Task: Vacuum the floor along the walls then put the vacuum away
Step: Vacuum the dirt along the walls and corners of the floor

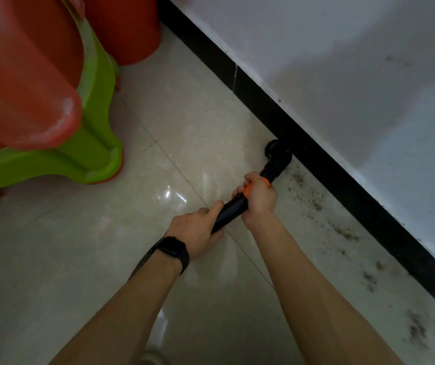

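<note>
Both of my hands are wrapped round the vacuum wand (231, 209): the right hand (260, 197) grips it at the orange collar, the left hand (198, 225) grips the lower black end just behind. Its brush head (278, 154) sits on the floor (105, 259), touching or all but touching the black skirting board (342, 185) under the white wall (342, 75). My worry is the scattered dirt (314, 198) lying along the skirting on the near side of the head. If I sweep too fast or lift the brush off the tile, I judge it will scatter the grit rather than draw it in, and pressing sideways could scuff the board. To the left, well apart from the head, stand stacked red and green plastic stools (92, 127); they narrow the lane further along the wall and may catch the wand. A dark watch (173, 251) sits on my left wrist.
</note>
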